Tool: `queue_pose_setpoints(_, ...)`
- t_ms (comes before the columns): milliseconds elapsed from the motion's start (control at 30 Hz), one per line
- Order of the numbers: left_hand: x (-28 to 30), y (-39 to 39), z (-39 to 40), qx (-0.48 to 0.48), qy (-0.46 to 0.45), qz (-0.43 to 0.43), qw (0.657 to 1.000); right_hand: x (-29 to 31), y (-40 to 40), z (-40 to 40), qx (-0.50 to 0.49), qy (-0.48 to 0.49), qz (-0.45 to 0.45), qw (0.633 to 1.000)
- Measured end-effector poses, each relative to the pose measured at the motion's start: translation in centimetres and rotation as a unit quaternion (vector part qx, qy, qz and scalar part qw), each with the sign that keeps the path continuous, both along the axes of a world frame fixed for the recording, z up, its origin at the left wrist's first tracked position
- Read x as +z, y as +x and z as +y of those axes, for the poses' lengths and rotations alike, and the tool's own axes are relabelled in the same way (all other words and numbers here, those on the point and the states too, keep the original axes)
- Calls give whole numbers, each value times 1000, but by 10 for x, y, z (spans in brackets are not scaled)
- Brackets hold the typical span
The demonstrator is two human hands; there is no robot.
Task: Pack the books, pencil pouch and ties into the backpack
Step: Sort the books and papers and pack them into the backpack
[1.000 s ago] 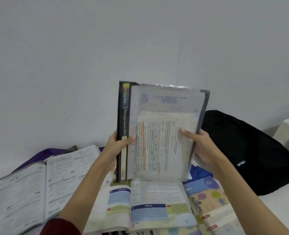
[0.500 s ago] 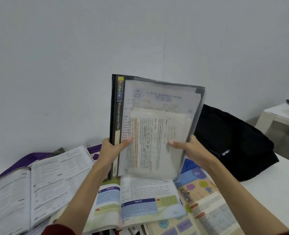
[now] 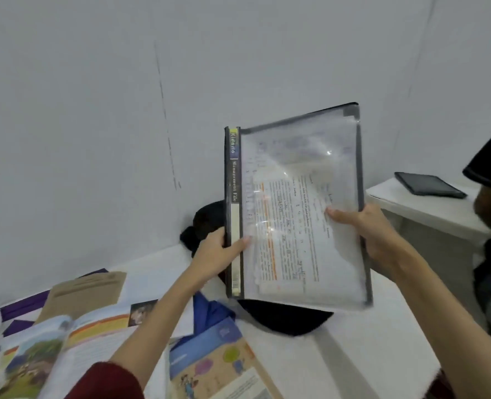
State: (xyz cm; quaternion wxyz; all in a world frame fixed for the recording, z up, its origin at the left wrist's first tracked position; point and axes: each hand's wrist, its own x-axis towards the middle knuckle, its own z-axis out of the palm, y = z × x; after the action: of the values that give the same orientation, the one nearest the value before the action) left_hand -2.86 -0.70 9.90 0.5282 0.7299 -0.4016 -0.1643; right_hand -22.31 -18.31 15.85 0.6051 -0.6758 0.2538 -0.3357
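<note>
Above the black backpack [image 3: 284,318], clear of the wall, my left hand [image 3: 214,256] and right hand [image 3: 373,236] clamp the clear file [image 3: 296,214] by its side edges.

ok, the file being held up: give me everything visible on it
The file is a flat folder with a black spine at its left edge, lettered "Management File" under a yellow-blue label, and a clear, glossy plastic cover edged in dark trim. Printed sheets show through, one with an orange stripe. It is closed and held upright, slightly tilted, above the table and in front of the black backpack. The left hand grips the lower spine, and the right hand holds the right edge, thumb on the cover.
</note>
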Motion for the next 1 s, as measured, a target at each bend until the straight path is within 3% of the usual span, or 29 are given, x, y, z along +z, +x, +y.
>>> queue_pose_setpoints(67,-16,-22,-39,-48,66,-56,995,10,-20,-39,-58,-22,-9,998)
queue_pose_setpoints(200,-50,-65,-94,-150,182,-75,969,21,-39,-102,-109,-31,-39,993)
queue_pose_setpoints(300,-73,-74,-111,-128,291,-235,919,18,-37,-132,-135,16,-62,989)
queue_pose_setpoints(400,-78,-64,-118,-36,251,-308,917,12,-33,-150,-128,69,-82,986)
queue_pose_setpoints(500,-76,-42,-122,67,159,-180,968,6,-28,-161,-104,122,-100,982)
queue_pose_setpoints(567,-68,-17,-116,167,95,-29,981,2,-26,-168,-83,144,-107,980)
queue_pose_setpoints(600,-62,-3,-112,224,51,65,971,0,-26,-172,-73,150,-110,980)
queue_pose_setpoints(667,-46,22,-104,302,-59,247,919,-1,-29,-179,-47,155,-103,981)
queue_pose_setpoints(733,-26,48,-93,345,-136,321,871,-2,-30,-185,-28,158,-81,984)
queue_pose_setpoints(800,-1,70,-88,355,-151,331,861,-9,-24,-188,-32,162,-57,985)
queue_pose_setpoints(900,46,61,-101,328,-179,295,880,-33,1,-186,-85,187,-61,977)
queue_pose_setpoints(1000,86,21,-132,293,-104,72,948,-67,39,-163,-187,232,-88,951)
